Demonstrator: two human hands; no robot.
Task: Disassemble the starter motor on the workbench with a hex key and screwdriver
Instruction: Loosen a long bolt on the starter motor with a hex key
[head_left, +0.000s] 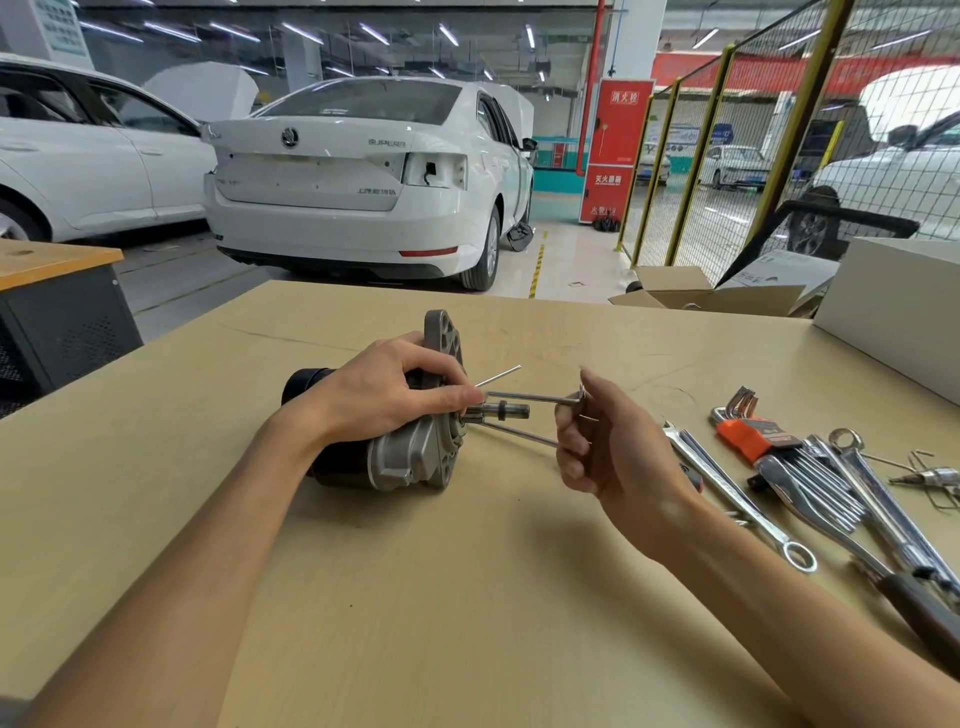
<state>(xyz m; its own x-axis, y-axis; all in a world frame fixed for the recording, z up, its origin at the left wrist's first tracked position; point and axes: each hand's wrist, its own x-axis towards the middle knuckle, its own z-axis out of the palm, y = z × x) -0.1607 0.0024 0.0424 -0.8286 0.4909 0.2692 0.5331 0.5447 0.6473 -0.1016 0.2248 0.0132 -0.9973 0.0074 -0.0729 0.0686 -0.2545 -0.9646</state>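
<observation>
Centrally in the frame, the starter motor (395, 441) lies on its side on the tabletop (467, 597). Left hand (384, 389) rests over it, fingers pinching a thin rod (497, 375). Right hand (602, 447) curls around a hex key (535, 399) pointing at the motor. Wrenches (831, 483) lie at right.

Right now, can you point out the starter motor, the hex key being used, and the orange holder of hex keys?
starter motor (402, 460): head view, on its grey metal housing.
hex key (535, 398): head view, mid-shaft, between both hands.
orange holder (743, 439): head view, on its orange plastic body.
</observation>
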